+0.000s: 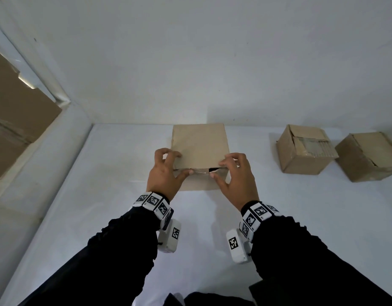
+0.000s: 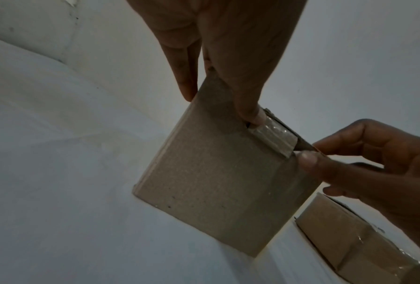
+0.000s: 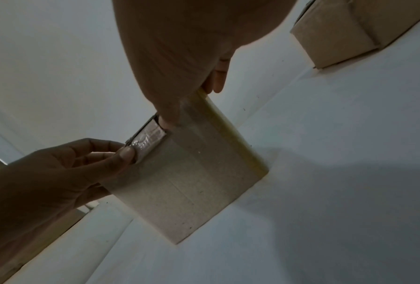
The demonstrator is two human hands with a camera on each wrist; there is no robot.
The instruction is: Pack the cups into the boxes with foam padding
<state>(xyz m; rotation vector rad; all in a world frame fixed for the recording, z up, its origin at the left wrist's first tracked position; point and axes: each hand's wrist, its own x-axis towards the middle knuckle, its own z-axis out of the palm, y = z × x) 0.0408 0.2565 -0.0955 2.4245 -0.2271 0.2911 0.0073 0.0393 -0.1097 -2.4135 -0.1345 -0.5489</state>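
Box (image 1: 200, 149): set on the white table (image 1: 102, 195), between both grips.
Left hand (image 1: 163, 173): lid edge pinched beside the tape strip (image 2: 272, 138).
Right hand (image 1: 234, 175): opposite lid edge pinched, probably for seating the flap.
Cups: none visible.

Both arms reach forward, left hand (image 1: 163, 173) and right hand (image 1: 236, 176) side by side, fingers curled, thumbs pointing inward.

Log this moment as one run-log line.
stage: closing box lid | left hand: grips front edge | right hand: grips front edge | tape strip between thumbs | cups: unseen
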